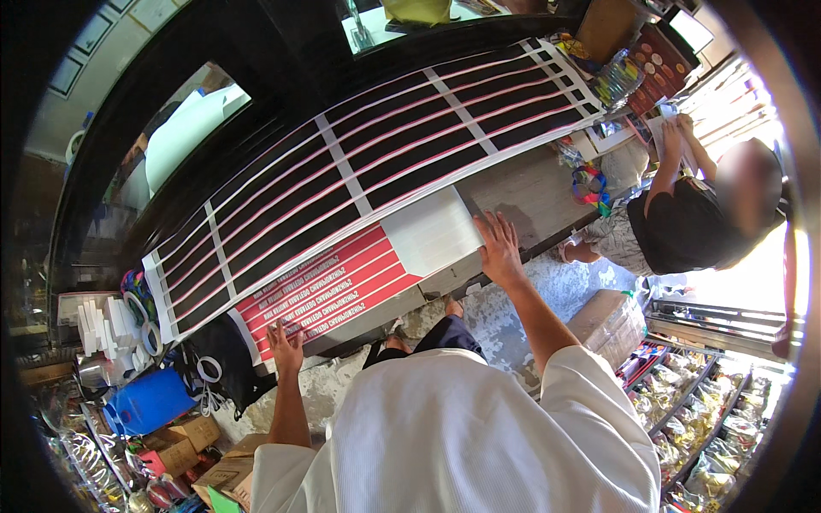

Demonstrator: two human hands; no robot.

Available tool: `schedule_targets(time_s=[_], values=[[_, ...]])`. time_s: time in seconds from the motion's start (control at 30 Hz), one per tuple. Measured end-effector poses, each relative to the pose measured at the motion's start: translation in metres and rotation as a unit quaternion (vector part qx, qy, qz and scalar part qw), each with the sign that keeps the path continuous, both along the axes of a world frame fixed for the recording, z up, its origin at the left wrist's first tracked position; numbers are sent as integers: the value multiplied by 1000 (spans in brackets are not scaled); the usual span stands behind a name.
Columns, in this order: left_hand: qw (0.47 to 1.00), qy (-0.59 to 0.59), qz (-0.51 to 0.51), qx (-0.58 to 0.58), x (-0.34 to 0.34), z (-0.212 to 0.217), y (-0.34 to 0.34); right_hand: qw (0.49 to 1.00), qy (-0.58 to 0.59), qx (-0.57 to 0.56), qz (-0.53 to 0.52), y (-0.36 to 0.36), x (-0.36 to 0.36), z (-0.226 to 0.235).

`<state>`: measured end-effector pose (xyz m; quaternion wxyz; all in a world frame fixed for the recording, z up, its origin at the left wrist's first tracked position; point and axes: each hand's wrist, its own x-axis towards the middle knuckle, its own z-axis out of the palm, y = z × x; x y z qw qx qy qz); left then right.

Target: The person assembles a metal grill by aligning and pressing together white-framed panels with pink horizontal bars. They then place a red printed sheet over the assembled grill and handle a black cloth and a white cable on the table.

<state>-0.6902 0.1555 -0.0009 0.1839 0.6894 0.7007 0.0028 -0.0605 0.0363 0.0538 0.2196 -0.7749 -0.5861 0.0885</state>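
Observation:
My left hand (285, 345) rests with its fingers spread on the near left corner of a red printed sheet (329, 291) that carries rows of white-edged lettered strips. Toward the right the sheet continues as a blank white part (434, 235). At the right end of this white part is my right hand (499, 244), its fingers stretched out and apart, holding nothing. A long sheet with black panels, white bands and thin red lines (368, 162) covers most of the table behind and overlaps the far edge of the red sheet.
The dark tabletop (530, 188) shows at right. Tape rolls (150, 337), a blue container (150, 402) and cardboard boxes (175, 449) lie at left. Another person (684, 218) handles paper at far right, near a wrapped carton (607, 323) and racks of bagged goods (697, 410).

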Motion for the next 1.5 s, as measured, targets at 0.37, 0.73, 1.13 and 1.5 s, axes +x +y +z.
schedule_targets(time_s=[0.37, 0.73, 1.13, 1.5], values=[[1000, 10, -23, 1, -4, 4, 2, 993, -44, 93, -63, 19, -42, -10], [999, 7, -46, 4, -6, 5, 0, 924, 19, 242, -294, 12, 16, -14], [999, 45, -9, -5, 5, 9, 0, 881, 36, 118, -457, -9, 102, -34], [1000, -10, 22, 10, 24, -1, -11, 986, -39, 84, -136, -24, 92, -26]])
